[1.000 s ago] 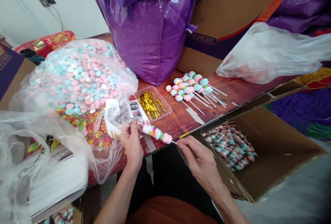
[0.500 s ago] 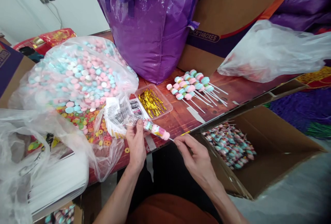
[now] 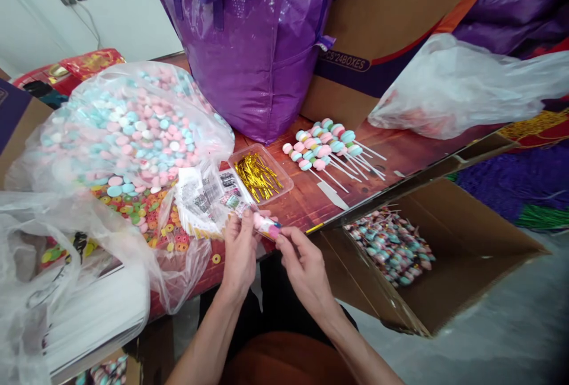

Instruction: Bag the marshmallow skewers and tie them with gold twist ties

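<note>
Between my hands is a candy skewer (image 3: 265,225) in a printed clear wrapper, pink and white pieces showing. My left hand (image 3: 240,249) pinches the wrapper at its left end. At the right end, the fingers of my right hand (image 3: 302,260) are closed around the wrapped candy's lower part; the stick is hidden there. Just beyond my left hand lies a fanned stack of printed clear wrappers (image 3: 207,201). A clear plastic tray (image 3: 284,186) of gold twist ties (image 3: 258,176) is beside the stack. Farther right, several unwrapped candy skewers (image 3: 324,142) lie with white sticks pointing right.
A big clear bag of pastel candies (image 3: 146,124) and loose gummy rings (image 3: 155,219) cover the left side. A purple bag (image 3: 249,59) stands at the back. Below the table's right edge, an open carton (image 3: 462,266) holds many wrapped skewers. A white plastic bag (image 3: 453,89) lies back right.
My right hand has moved left, up against the wrapped candy, from the stick's end. The candy now sits deeper between both hands, and the view has shifted slightly.
</note>
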Motion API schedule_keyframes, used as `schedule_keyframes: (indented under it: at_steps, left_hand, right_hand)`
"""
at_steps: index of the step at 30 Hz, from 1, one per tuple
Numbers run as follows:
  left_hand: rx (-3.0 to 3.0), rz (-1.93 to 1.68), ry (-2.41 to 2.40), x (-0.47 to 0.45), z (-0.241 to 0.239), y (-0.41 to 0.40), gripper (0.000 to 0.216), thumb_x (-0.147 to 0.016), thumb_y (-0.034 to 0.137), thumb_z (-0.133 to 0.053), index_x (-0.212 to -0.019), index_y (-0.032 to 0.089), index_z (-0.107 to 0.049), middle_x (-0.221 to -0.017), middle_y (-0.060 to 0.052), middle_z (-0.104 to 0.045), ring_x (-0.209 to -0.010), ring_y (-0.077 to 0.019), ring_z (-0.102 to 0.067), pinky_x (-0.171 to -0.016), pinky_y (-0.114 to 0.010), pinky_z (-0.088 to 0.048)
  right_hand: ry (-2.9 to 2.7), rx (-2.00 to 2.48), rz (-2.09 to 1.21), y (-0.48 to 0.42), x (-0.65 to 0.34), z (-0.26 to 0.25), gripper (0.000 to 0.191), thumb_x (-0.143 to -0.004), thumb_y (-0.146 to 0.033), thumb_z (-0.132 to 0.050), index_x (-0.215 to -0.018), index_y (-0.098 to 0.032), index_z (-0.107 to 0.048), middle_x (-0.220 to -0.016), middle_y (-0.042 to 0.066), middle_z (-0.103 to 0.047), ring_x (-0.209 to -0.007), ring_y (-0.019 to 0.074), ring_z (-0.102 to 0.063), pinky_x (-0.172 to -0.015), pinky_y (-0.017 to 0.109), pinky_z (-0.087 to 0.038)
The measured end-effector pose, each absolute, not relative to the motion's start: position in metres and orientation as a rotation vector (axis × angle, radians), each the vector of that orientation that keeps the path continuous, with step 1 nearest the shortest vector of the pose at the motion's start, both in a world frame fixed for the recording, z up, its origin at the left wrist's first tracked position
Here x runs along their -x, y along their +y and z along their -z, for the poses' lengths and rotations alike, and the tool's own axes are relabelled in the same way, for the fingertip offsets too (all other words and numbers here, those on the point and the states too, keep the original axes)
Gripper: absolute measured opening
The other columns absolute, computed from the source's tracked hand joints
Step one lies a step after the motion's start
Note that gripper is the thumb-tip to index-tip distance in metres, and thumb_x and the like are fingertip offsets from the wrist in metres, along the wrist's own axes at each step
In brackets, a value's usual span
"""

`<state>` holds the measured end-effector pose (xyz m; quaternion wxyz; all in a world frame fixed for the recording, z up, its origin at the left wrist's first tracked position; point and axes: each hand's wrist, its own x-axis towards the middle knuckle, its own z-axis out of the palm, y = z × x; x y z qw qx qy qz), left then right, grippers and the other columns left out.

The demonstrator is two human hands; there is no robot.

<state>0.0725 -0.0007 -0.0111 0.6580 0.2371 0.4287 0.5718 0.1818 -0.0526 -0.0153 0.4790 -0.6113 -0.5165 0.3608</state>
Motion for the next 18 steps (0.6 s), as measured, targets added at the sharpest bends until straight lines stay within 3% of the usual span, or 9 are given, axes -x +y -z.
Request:
schedule_keyframes:
  at_steps: [5,11,18]
  left_hand:
    - [-0.515,-1.285,0.954,-0.062,0.010,0.004,0.038,-0.077,0.049,-0.077,-0.089,0.015,-0.066,-0.085,-0.006,-0.074,-0.074,-0.0172,-0.071,-0.073,-0.030,-0.055]
    - [-0.477,-1.266,0.935,-0.064,0.007,-0.013,0.033,-0.083,0.047,-0.073,-0.095,0.018,-0.067,-0.095,-0.006,-0.074,-0.080,-0.0177,-0.072,-0.072,-0.029,-0.056]
    - [-0.575,-1.262,1.013,-0.056,0.007,-0.023,0.033,-0.085,0.044,-0.071,-0.099,0.015,-0.073,-0.092,-0.009,-0.075,-0.080,-0.0194,-0.069,-0.071,-0.030,-0.055]
  right_hand:
    - [-1.327,1.507,-1.055,-0.060,-0.193,0.018,0.027,-0.095,-0.035,-0.053,-0.075,-0.019,-0.061,-0.062,-0.002,-0.051,-0.059,0.0133,-0.049,-0.056,0.024,-0.039]
    - [-1.271,1.463,-1.072,-0.062,-0.175,0.021,0.031,-0.097,-0.038,-0.050,-0.073,-0.020,-0.056,-0.062,-0.004,-0.045,-0.056,0.0120,-0.042,-0.052,0.024,-0.035]
    - [-1.276,1.343,-1.117,-0.048,-0.161,0.007,0.025,-0.098,-0.041,-0.049,-0.091,-0.020,-0.061,-0.073,-0.001,-0.058,-0.067,0.0140,-0.053,-0.059,0.023,-0.043]
